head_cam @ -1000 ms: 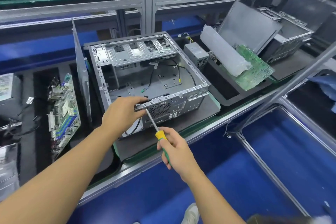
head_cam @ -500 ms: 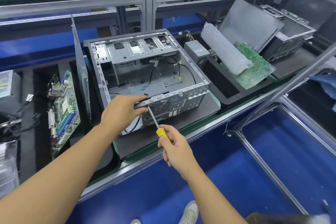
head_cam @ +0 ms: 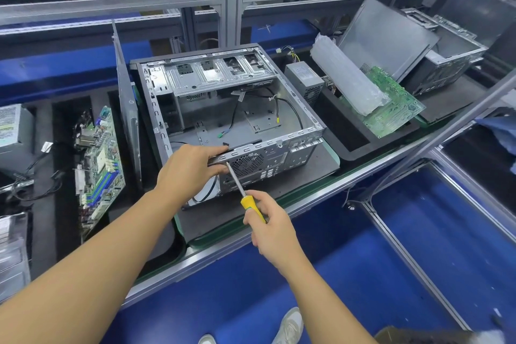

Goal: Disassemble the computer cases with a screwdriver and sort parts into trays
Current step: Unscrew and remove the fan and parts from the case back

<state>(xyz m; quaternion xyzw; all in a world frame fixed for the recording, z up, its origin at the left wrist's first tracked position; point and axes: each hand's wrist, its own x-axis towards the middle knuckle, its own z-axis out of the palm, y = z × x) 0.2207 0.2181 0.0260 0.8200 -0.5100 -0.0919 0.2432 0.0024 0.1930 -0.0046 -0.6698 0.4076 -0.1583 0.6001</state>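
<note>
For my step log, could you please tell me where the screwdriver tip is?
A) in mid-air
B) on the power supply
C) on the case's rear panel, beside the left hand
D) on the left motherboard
C: the right hand holds the screwdriver with its tip on the rear panel of the case, beside the left hand gripping the rail.

Both forearms [head_cam: 97, 265] are showing bare down to the frame's lower edge, left hand [head_cam: 190, 167] and right hand [head_cam: 269, 227] ungloved. At bottom centre the person is wearing pale grey-white sneakers [head_cam: 290, 325], toes only showing.
</note>
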